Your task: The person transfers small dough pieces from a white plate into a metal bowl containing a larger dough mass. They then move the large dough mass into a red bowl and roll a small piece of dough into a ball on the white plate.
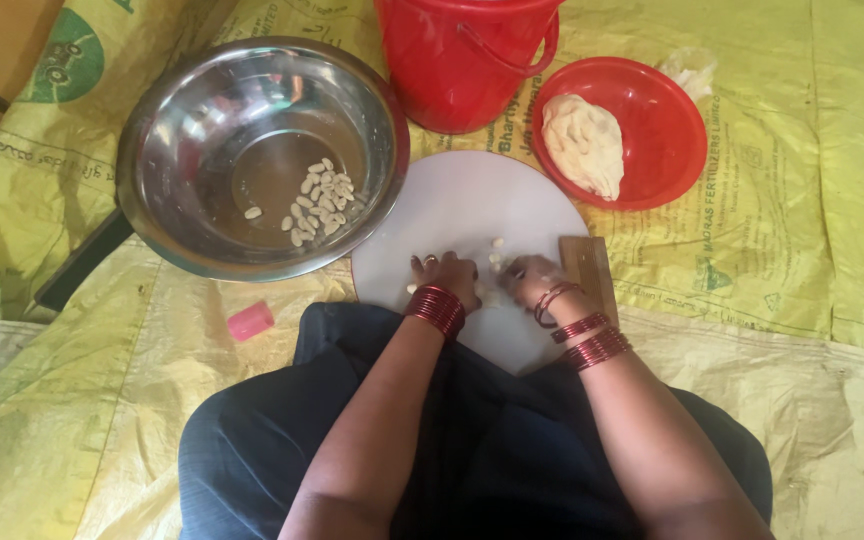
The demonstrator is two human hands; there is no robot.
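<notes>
Step in hand, by look: shaping small dough bits on round white board. Left hand curled, knuckles up, grip cannot tell. Right hand fingers bent over dough bits; hold unclear. Finished pieces in steel bowl; dough lump in red bowl. Next move calls for light pinch.

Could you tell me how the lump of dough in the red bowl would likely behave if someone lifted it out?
The dough lump looks soft and lumpy, so it would probably sag and stretch rather than hold its shape. Its moist-looking surface suggests that it may stick to fingers or to the red bowl. Slumped flat against the bowl, it seems unlikely to roll.
</notes>
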